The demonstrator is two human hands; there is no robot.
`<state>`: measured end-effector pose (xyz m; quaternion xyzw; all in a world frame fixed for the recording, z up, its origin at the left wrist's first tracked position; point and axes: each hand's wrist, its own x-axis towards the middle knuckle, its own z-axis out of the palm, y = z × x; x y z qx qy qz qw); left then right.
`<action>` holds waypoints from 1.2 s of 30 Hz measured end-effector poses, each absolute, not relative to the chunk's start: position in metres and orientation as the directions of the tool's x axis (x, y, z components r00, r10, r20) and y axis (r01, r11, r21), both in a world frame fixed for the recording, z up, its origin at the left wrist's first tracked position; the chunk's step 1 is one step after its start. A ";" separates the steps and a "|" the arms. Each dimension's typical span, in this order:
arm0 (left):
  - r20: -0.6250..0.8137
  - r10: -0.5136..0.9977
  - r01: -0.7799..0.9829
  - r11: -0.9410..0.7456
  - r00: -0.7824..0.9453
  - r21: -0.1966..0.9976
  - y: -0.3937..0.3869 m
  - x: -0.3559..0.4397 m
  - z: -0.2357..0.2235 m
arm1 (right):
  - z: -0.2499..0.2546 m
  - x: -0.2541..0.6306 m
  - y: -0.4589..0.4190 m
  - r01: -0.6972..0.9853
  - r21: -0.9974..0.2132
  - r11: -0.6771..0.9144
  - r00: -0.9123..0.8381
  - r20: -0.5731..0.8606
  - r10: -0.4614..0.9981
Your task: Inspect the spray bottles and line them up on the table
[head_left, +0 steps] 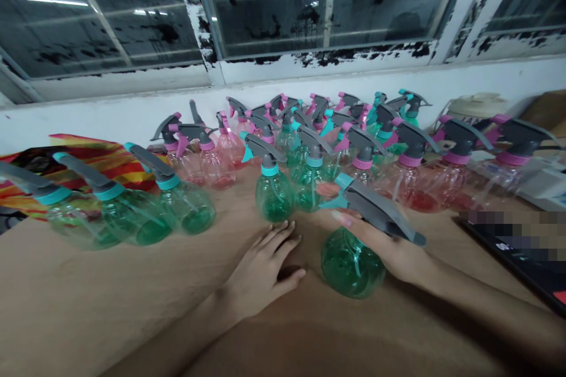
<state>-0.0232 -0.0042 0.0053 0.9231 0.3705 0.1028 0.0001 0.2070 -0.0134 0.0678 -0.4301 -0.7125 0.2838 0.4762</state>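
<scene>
My right hand [389, 247] is wrapped around the neck of a green spray bottle [351, 262] with a grey trigger head and teal collar, which stands on the brown table [110, 306]. My left hand [260, 274] lies flat on the table just left of that bottle, fingers spread and holding nothing. Directly beyond my left hand stands another green spray bottle [274, 191].
Several green and pink spray bottles [362, 153] crowd the back of the table along the white wall. Three green ones [132, 212] line up at the left. A striped red and yellow cloth [101, 159] lies at far left. A dark device [522, 259] sits at right.
</scene>
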 end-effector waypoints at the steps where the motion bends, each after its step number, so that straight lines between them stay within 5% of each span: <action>1: 0.186 0.687 0.687 -0.723 0.702 0.076 -0.004 -0.023 0.006 | 0.068 0.207 -0.014 0.339 -0.814 0.472 -0.170 0.440 0.882; 14: 0.177 0.696 0.694 -0.715 0.696 0.087 -0.004 -0.022 0.008 | 0.069 0.206 -0.014 0.217 -0.858 0.466 -0.169 0.437 0.883; 29: 0.190 0.695 0.692 -0.716 0.693 0.092 -0.004 -0.023 0.005 | 0.069 0.207 -0.013 0.405 -0.789 0.462 -0.152 0.440 0.885; 36: 0.182 0.700 0.697 -0.711 0.690 0.094 -0.005 -0.022 0.007 | 0.072 0.205 -0.014 0.306 -0.816 0.491 -0.179 0.457 0.871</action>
